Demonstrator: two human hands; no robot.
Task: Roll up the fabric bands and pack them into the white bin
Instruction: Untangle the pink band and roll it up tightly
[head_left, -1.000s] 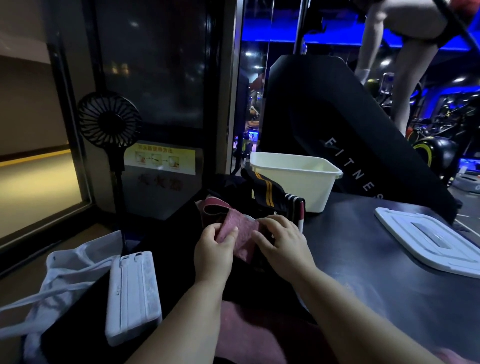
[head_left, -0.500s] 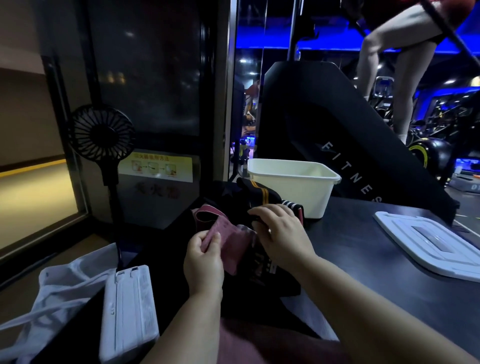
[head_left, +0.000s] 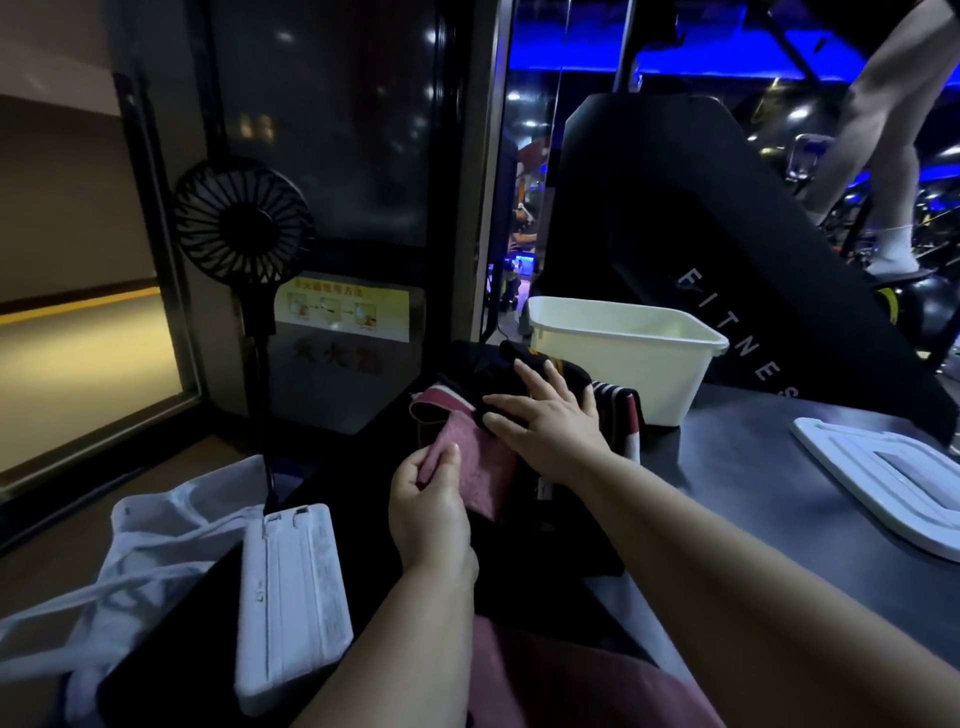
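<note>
The left hand (head_left: 428, 512) pinches the near corner of a pink band (head_left: 475, 470) between thumb and forefinger; the remaining fingers are curled. The right hand (head_left: 550, 421) lies spread, palm down, on a heap of dark bands (head_left: 493, 374) with yellow stripes, its fingertips reaching toward the far side. Whether it grips the cloth underneath cannot be told.

The pink band runs from the left hand's pinch away and slightly leftward, its far end folded over beside the dark heap and passing partly under the right palm. Its long axis therefore points roughly away from the person, toward the white bin (head_left: 623, 364). The bin stands open on the table (head_left: 753, 467), just beyond the heap and to the right of it; no bands are visible in the part of the bin that shows. Its lid (head_left: 883, 478) lies well apart on the right.

Assessment: rolling has not visibly begun. The left hand holds the starting end, so the roll would travel away from the body. The right hand is nearer the bin and better placed for packing.
</note>
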